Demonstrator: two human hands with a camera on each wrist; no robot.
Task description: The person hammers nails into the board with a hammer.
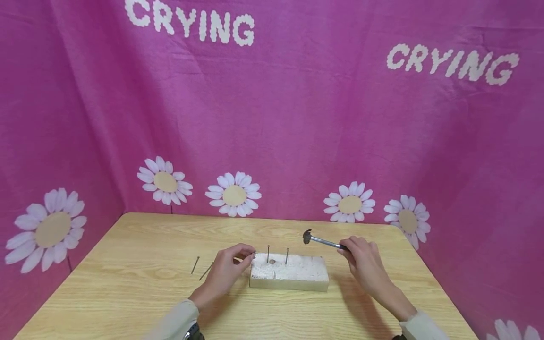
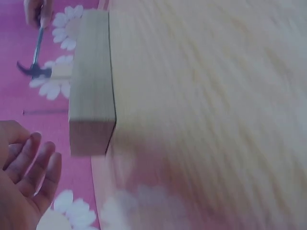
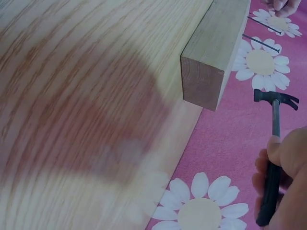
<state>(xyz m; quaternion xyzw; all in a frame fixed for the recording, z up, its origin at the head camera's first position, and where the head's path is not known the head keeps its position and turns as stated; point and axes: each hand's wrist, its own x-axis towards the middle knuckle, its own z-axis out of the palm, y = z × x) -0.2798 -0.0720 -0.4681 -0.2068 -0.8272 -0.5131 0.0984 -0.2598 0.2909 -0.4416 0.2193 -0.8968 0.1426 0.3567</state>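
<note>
Lower left of centre, two thin dark metal nails (image 1: 195, 265) lay on the pale wood-grain desk (image 1: 136, 264). My left hand (image 1: 225, 267) curled by the whitish rectangular wooden block (image 1: 293, 272) at lower centre; I couldn't tell whether it pinched anything. Two upright metal nails (image 1: 268, 254) stood in the block. Lower right, my right hand (image 1: 369, 264) gripped a black-handled claw hammer (image 1: 325, 242), raised.

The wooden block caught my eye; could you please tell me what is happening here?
A person's right hand holds up a black-handled metal claw hammer. Two thin metal nails stand upright in the pale rectangular wooden block, with the left hand near its left end. Two loose nails lie on the light wood-grain table.
</note>
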